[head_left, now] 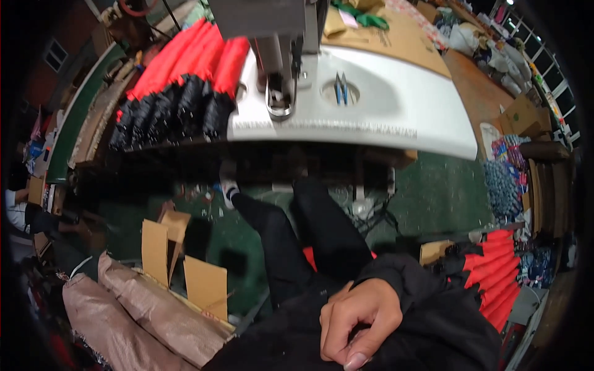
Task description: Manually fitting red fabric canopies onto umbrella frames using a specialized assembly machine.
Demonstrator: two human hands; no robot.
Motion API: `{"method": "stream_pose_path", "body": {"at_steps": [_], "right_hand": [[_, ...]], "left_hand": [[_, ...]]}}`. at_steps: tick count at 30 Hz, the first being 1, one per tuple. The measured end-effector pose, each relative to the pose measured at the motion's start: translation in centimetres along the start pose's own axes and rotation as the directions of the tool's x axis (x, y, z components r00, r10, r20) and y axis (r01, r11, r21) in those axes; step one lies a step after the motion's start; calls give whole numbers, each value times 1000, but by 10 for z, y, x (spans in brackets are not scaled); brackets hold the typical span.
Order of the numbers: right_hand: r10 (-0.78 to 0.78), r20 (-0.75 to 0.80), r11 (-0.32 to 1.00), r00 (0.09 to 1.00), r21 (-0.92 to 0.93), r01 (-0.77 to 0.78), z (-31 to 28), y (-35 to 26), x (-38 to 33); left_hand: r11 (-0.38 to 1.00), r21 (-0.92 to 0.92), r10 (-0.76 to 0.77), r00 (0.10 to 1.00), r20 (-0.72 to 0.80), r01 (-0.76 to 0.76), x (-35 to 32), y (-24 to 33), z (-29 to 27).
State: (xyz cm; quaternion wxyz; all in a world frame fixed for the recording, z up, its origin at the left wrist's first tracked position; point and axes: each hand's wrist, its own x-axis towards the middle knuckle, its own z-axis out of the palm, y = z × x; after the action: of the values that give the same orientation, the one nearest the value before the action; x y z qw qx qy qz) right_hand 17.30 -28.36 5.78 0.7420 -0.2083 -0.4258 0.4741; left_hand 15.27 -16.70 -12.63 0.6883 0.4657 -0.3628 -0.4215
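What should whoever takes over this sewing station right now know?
Left hand: not in view.
Right hand: curled shut on black fabric in the lap; whether it grips it cannot be told.
Sewing machine: nothing under the presser foot. Blue snips lie in the round recess of the white table.
Red-and-black fabric bundles are stacked left of the machine; a second red pile lies low on the right.
Done or left: neither pile shows which it is; no piece is in work.
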Motion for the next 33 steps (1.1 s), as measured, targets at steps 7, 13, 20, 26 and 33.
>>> {"method": "stream_pose_path", "body": {"at_steps": [7,13,20,26,33], "right_hand": [[0,29,996,1000,-86,3,-1,12,-11],[-4,-470,919,882,-350,-182,-2,25,-53],[-371,-926,60,63,-92,-994,23,43,-166],[-754,-422,126,-503,660,-741,122,4,-296],[-184,-269,399,-945,858,-322,192,40,-421]], "left_hand": [[992,-100,-82,996,-17,80,-15,-28,21],[984,-13,-179,984,-23,179,2,4,-7],[902,103,-275,743,-610,419,-26,-135,-103],[910,-331,-410,648,-642,248,-38,-152,-146],[917,-362,-380,646,-662,169,-30,-150,-141]]}}
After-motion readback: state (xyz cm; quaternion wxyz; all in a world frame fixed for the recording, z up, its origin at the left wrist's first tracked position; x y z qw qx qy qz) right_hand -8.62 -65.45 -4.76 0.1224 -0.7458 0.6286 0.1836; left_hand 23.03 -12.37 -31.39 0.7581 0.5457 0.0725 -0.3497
